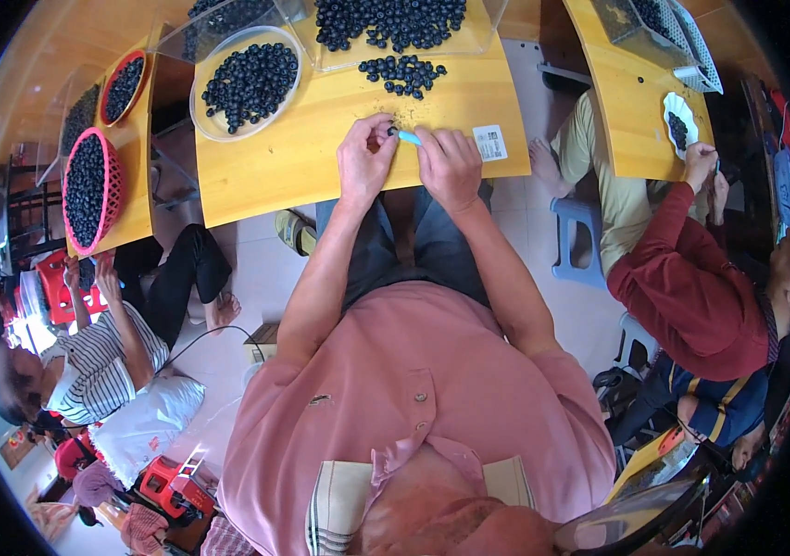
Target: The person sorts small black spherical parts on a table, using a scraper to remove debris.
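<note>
A small dark berry [390, 132] is pinched by the left hand [364, 159], a light-blue tool [409, 138] gripped by the right hand [449, 165]; a white rectangular label [490, 143] is stuck just right, near the table [302, 157] edge.

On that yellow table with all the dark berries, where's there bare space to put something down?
Bare wood lies left of the left hand, below the clear round bowl, and right of the right hand around the white label. The far edge is crowded: the bowl, a clear tray and a loose berry pile fill it.

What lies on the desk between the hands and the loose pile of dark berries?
In the head view, only bare yellow desk separates the left hand and right hand from the loose berry pile.
</note>
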### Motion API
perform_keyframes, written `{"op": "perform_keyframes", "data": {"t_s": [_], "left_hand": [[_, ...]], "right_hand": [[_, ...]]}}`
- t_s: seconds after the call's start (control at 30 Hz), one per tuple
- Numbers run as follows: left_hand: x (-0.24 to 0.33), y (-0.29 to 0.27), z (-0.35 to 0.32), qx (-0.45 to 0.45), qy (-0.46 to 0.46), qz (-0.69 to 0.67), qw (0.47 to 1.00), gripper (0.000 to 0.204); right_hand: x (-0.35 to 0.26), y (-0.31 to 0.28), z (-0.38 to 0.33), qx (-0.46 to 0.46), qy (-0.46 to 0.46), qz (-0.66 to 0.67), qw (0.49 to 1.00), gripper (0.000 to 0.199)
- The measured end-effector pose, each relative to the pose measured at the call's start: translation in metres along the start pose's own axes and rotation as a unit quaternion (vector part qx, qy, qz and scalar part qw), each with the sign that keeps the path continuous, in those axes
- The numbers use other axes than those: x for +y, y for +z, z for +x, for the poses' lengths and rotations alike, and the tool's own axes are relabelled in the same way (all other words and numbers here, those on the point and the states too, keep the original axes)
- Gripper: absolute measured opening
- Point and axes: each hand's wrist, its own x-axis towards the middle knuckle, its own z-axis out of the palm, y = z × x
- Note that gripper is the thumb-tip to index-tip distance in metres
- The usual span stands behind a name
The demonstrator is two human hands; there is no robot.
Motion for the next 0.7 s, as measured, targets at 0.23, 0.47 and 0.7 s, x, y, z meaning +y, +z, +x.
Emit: {"op": "perform_keyframes", "data": {"t_s": [0.23,0.47,0.7], "left_hand": [[-0.0016,-0.0009,-0.0004,-0.006,0.004,0.002,1.0,0.035],[-0.0004,-0.0012,-0.0011,-0.013,-0.011,0.001,1.0,0.036],[-0.0085,0.0006,-0.0023,-0.02,-0.044,-0.072,0.996,0.036]], "right_hand": [[0.0,0.0007,0.0011,-0.002,-0.002,0.0,1.0,0.024],[-0.0005,-0.0002,0.0006,-0.012,-0.004,-0.008,1.0,0.024],[-0.0001,0.0027,0.0002,-0.013,0.001,-0.001,1.0,0.023]]}}
